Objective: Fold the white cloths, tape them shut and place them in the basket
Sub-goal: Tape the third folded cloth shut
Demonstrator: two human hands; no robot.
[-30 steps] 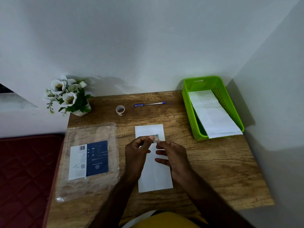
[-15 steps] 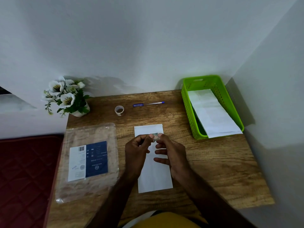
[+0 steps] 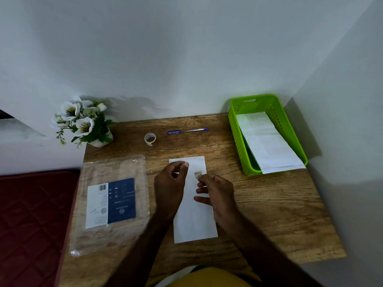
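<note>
Folded white cloth [image 3: 193, 220] flat beneath both hands: right hand [image 3: 217, 191] apparently pinching tape piece [image 3: 198, 174], left hand [image 3: 170, 183] loosely curled, empty.

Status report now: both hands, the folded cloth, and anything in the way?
Right hand pinches tape piece over folded cloth. Left hand loosely curled, empty. Basket holds one cloth. Path unobstructed.

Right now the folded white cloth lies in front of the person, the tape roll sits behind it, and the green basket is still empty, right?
Not quite. The head view shows the green basket already holds a white cloth; the rest stands.
</note>
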